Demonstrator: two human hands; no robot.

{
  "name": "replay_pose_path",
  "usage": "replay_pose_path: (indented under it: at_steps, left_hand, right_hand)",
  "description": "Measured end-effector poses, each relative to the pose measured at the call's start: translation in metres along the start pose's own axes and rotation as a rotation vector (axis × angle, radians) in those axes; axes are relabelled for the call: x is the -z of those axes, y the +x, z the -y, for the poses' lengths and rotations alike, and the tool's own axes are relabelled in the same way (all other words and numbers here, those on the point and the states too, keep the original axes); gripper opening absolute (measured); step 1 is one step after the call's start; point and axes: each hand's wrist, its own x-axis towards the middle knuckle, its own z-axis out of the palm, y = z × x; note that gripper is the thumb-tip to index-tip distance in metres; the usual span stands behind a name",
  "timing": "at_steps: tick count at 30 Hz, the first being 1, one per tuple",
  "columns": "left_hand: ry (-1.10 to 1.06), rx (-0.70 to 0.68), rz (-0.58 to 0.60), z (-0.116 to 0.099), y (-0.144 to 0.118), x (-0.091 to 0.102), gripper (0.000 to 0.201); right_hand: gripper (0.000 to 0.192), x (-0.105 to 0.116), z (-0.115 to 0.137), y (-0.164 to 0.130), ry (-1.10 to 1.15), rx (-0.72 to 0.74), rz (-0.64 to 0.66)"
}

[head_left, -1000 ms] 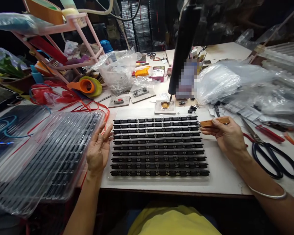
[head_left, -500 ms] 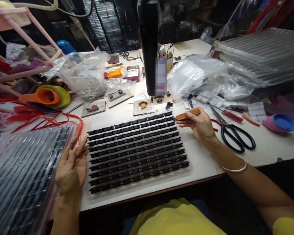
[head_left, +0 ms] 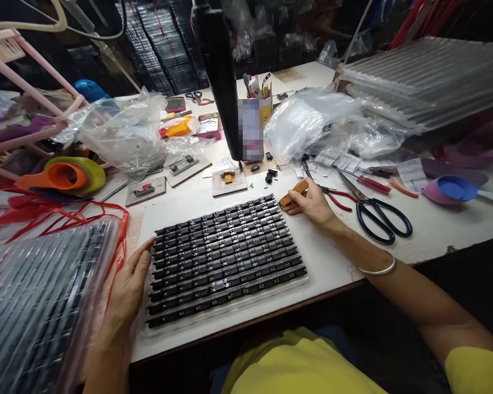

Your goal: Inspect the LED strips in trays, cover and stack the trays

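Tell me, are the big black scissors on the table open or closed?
Closed. The black scissors lie flat on the white table, blades together in one thin line, handle loops side by side, just beside the right hand.

Blurred patch (head_left: 250, 128) on black post; stacked trays (head_left: 33, 306) cut off left.

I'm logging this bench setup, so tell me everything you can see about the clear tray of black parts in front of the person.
The tray is a clear, shiny plastic sheet, lying flat on the white table, skewed slightly. It holds about ten long rows of small black parts with pale markings, filling it fully. The left hand rests against its left edge. The right hand, gripping a small brown tool, sits at its upper right corner.
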Motion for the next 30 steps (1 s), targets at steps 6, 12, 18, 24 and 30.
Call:
replay_pose_path:
  at_steps: [6, 12, 18, 24, 30]
  left_hand:
    - [0.467, -0.636, -0.102, -0.064, -0.055, -0.03, 0.04]
    - [0.361, -0.932, 0.144, -0.114, -0.115, -0.106, 0.032]
    - [0.364, -0.946, 0.126, -0.106, -0.122, -0.135, 0.035]
    - [0.353, -0.944, 0.153, -0.104, -0.123, -0.137, 0.037]
    - [0.366, -0.951, 0.126, -0.104, -0.123, -0.14, 0.036]
  right_hand:
    - [0.025, 0.008, 0.009, -0.005, -0.012, 0.32, -0.033]
    - [0.037, -0.001, 0.02, -0.026, 0.175, 0.167, 0.483]
    - [0.057, -0.004, 0.023, -0.036, 0.144, 0.041, 0.788]
    - [0.044, -0.012, 0.016, -0.038, 0.072, -0.038, 0.765]
    - [0.042, -0.015, 0.008, -0.039, 0.046, -0.027, 0.758]
